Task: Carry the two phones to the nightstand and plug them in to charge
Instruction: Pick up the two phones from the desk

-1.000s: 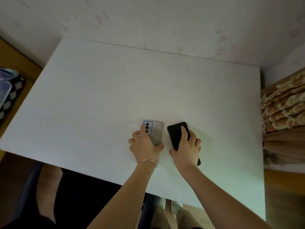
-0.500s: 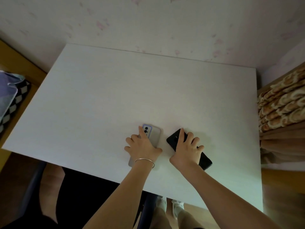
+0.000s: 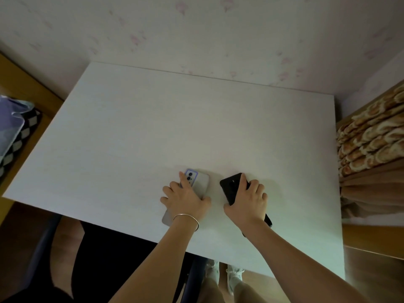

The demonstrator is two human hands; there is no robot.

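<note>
both phones got dragged toward the 6 o'clock edge of the table (image 3: 131, 127). left hand (image 3: 185, 199) is curled on the grey phone (image 3: 200, 182), right hand (image 3: 248, 201) on the black phone (image 3: 230, 188), which has now twisted. pickup looks imminent, no nightstand in sight.

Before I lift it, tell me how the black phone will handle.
The black phone is a flat slab, so likely stiff. Its smooth dark back may slide on the white table. The right hand covers its middle; its lower end pokes out, so it could tip in a loose grip.
</note>
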